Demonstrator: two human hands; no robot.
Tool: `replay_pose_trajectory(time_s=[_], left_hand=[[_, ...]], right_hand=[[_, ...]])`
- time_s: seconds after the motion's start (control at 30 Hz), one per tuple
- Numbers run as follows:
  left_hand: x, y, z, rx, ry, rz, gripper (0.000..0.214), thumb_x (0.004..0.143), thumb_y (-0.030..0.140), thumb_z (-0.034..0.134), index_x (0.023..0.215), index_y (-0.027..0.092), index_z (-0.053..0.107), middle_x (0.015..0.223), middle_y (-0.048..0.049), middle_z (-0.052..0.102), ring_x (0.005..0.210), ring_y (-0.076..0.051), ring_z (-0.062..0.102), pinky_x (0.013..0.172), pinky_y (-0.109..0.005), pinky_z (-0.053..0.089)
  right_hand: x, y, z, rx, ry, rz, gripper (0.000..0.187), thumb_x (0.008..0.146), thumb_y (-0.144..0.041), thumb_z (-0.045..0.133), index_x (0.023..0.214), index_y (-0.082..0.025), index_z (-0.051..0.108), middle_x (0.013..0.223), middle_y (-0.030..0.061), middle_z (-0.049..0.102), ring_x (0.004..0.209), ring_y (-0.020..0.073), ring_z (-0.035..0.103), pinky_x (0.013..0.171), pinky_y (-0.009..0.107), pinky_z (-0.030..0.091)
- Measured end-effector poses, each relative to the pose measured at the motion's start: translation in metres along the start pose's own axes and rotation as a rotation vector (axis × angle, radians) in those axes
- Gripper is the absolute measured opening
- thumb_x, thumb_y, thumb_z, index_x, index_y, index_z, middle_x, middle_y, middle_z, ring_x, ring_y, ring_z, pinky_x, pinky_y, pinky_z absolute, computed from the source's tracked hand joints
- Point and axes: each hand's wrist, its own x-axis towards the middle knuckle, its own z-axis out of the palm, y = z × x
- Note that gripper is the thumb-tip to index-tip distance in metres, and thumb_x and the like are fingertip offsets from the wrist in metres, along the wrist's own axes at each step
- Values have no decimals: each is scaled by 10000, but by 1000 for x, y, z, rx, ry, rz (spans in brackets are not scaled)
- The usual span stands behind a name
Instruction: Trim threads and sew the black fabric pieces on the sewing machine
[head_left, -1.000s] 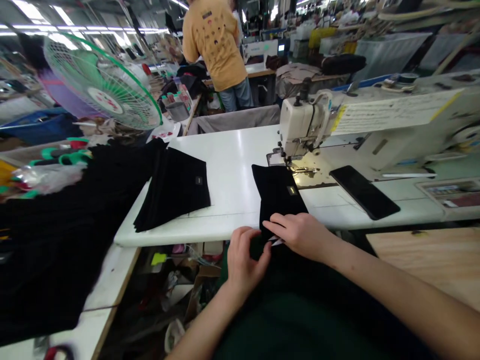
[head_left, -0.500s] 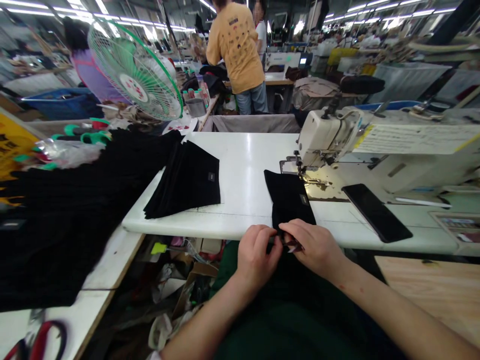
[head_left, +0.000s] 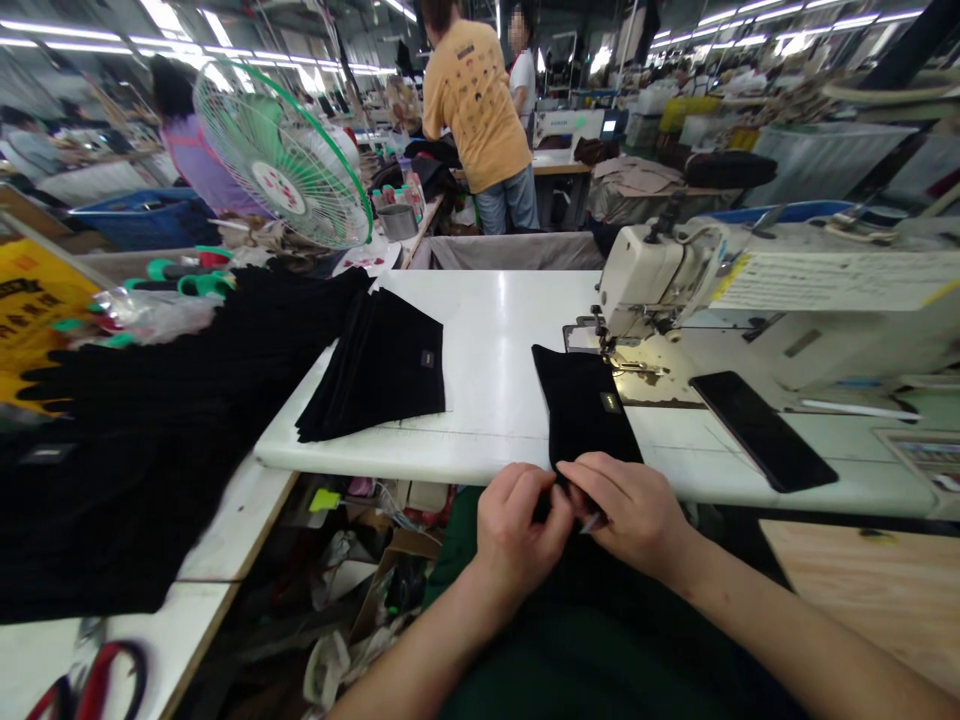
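Note:
A black fabric piece (head_left: 589,400) with a small label lies over the front edge of the white sewing table, its far end beside the needle area of the sewing machine (head_left: 645,280). At its near edge, my left hand (head_left: 521,525) is closed, pinching the cloth between thumb and fingers. Close against it, my right hand (head_left: 634,510) also grips that edge. A small, pale, pointed thing pokes out below the right fingers; its kind is hard to make out. To the left rests a stack of similar black fabric pieces (head_left: 382,370).
A phone (head_left: 763,428) lies right of the cloth. A large black garment pile (head_left: 150,430) covers the left side table, with red-handled scissors (head_left: 94,680) near its front. Behind stand a green fan (head_left: 285,160) and a person in a yellow shirt (head_left: 480,105).
The view has shifted slightly, so everything sits a little lower and further right. Both hands keep their pinch on the black fabric piece, whose near part looks straighter now.

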Motion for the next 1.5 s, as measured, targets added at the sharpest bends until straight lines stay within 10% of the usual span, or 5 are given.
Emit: replay_pose_trajectory(time_s=[0.43,0.8,0.97,1.27,1.5], left_hand=[[6,-3,-9,-688,-146,-1017,351,746,486,731,677,142,717,520,20,527,496,-64,305,485,-204,237],[-25,-21,11,-708,-190,-1225,448,645,550,769,582,151,575,454,103,286,437,-36,178,429,-170,135],[-23,-21,9,-641,-196,-1195,443,645,548,774,586,151,585,450,94,323,438,-39,212,438,-165,164],[-15,-23,-4,-489,-224,-1081,414,720,544,707,599,165,593,481,64,395,450,-68,268,457,-199,216],[14,-3,3,242,-200,34,235,857,306,668,1059,197,622,890,-45,647,784,-207,585,726,-337,445]], right_hand=[[-5,4,-16,-237,-136,65,279,953,-117,445,1162,-92,627,924,101,702,718,196,653,519,311,426],[-48,21,-29,131,-271,1034,114,857,-185,534,750,-193,570,601,18,660,575,181,611,549,265,391],[-35,19,-41,873,-122,1460,185,861,-255,482,705,-182,549,608,23,687,361,76,351,384,230,215],[-37,28,-31,971,-68,1490,218,857,-301,577,685,-168,566,507,-1,627,343,48,286,359,197,151],[-31,29,-36,1051,-112,1511,239,878,-300,557,689,-155,580,479,-8,606,314,41,271,337,189,139]])
